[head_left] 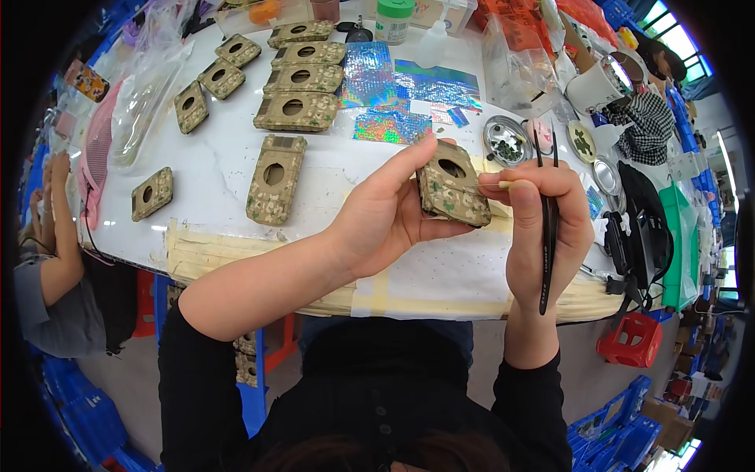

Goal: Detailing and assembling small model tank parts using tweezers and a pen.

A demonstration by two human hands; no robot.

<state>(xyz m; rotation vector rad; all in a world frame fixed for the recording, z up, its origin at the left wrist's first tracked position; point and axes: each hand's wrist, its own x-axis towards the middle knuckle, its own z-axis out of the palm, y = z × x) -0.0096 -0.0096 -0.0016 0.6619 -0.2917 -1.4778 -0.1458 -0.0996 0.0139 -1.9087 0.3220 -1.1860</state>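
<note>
A camouflage-painted model tank hull (pixel 442 191) with a round hole in its top is tilted up in my left hand (pixel 376 211), thumb along one edge and fingers underneath. Close to its right side, my right hand (pixel 568 212) pinches a thin pale stick (pixel 495 186) between thumb and forefinger. The stick's tip reaches the hull's edge; whether it touches I cannot tell. Black tweezers (pixel 546 259) are also held in this hand, points upward and apart. Just beyond stands a round metal tin (pixel 489 141) with small dark green pieces.
Several similar hulls (pixel 295 110) lie in a row, with a single hull (pixel 275 177) nearer and smaller camouflage parts (pixel 152 194) at left. Holographic sheets (pixel 368 75), a green-lidded jar (pixel 393 22) and a squeeze bottle (pixel 432 43) are behind. A black bag (pixel 649 228) sits right. Another person (pixel 59 283) is at left.
</note>
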